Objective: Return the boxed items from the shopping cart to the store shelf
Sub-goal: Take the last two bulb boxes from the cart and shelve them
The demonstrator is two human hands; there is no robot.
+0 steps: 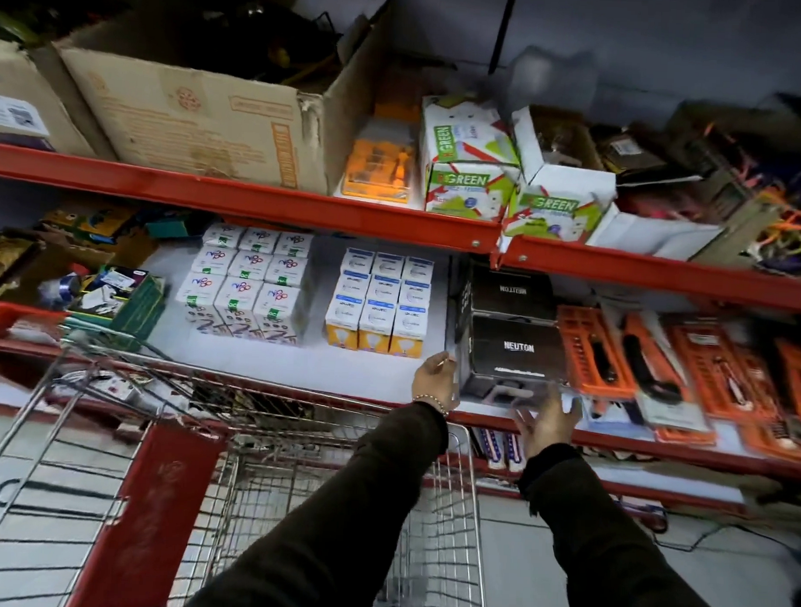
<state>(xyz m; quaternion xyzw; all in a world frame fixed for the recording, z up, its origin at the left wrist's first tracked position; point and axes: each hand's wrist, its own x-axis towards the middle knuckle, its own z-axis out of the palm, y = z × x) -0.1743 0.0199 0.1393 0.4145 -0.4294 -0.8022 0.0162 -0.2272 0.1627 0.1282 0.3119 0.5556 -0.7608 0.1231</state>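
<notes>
A red store shelf (268,391) is seen behind a wire shopping cart (265,471). A black Neuton box (515,352) sits near the shelf's front edge. It is touched on its side by the left hand (434,380), while the right hand (550,422) is held open just below, gripping nothing.

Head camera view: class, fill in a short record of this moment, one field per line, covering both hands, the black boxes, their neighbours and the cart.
left hand: open, at the left side of the front black box
right hand: open, blurred, below that box's front edge
black boxes: two on the middle shelf, one behind the other
left neighbour: bulb boxes
right neighbour: orange tool packs
shopping cart: wire basket below the arms
</notes>
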